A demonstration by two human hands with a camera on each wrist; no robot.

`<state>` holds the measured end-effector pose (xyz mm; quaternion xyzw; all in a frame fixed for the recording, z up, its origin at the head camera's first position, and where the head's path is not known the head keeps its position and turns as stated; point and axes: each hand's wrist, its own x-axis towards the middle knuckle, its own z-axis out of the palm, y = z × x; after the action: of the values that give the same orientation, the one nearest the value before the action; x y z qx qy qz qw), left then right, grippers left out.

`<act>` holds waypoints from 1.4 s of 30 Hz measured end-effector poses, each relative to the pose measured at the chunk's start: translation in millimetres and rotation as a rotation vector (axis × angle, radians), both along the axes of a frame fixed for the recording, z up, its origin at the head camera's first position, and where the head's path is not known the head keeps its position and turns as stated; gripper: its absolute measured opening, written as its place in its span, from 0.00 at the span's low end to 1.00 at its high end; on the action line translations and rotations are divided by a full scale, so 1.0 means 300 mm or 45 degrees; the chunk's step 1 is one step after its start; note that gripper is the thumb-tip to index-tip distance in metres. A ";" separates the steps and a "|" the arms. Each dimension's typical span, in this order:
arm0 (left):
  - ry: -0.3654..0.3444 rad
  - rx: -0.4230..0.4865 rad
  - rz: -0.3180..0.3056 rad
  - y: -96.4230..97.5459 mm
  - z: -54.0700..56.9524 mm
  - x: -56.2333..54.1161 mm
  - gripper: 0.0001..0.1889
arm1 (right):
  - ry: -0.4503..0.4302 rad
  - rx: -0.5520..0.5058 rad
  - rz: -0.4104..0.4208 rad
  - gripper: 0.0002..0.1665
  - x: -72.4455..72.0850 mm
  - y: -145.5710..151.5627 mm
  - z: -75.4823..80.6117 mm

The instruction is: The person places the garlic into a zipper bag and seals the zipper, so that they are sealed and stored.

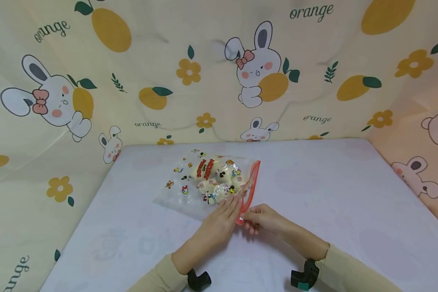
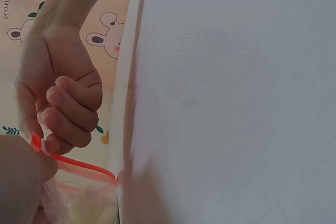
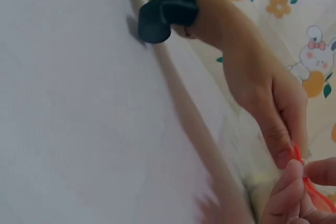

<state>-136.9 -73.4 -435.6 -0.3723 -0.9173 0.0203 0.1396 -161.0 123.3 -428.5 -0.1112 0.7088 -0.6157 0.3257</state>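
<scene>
A clear zip bag printed with cartoon characters lies flat, with several pale round things inside. Along its right side runs a red zip edge. My left hand lies over the bag's near corner, fingers stretched along the plastic; in the right wrist view its thumb and fingers pinch the bag beside the red edge. With thumb and forefinger, my right hand pinches the small white zip slider at the near end. Its other fingers are curled in the left wrist view.
The bag rests on a white-covered table. Behind and beside it hangs a cream cloth printed with rabbits, oranges and flowers. Black wrist cameras are strapped below both hands, near the beige sleeves.
</scene>
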 end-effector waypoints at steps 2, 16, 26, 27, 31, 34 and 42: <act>-0.008 -0.005 0.002 0.002 0.000 0.001 0.26 | -0.017 -0.002 -0.009 0.13 0.001 0.000 0.002; -0.015 0.002 -0.025 0.000 -0.013 0.003 0.25 | 0.030 0.106 -0.161 0.14 -0.032 0.006 -0.012; 0.060 0.110 -0.145 -0.014 -0.001 -0.007 0.23 | 0.035 0.118 -0.170 0.15 -0.098 0.039 -0.030; 0.108 0.143 -0.172 -0.016 -0.003 -0.011 0.22 | 0.032 0.117 -0.173 0.15 -0.101 0.041 -0.027; 0.259 0.226 -0.273 -0.017 -0.012 -0.027 0.21 | 0.017 0.106 -0.192 0.15 -0.110 0.045 -0.017; 0.312 0.250 -0.329 -0.010 -0.011 -0.037 0.20 | -0.007 0.073 -0.184 0.14 -0.115 0.044 -0.012; 0.336 0.183 -0.394 0.006 0.000 -0.044 0.18 | -0.046 0.036 -0.180 0.13 -0.125 0.049 -0.012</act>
<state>-150.0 -71.5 -435.7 -0.4920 -0.8221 -0.0185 0.2860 -198.6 137.9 -432.2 -0.0452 0.7176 -0.6289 0.2957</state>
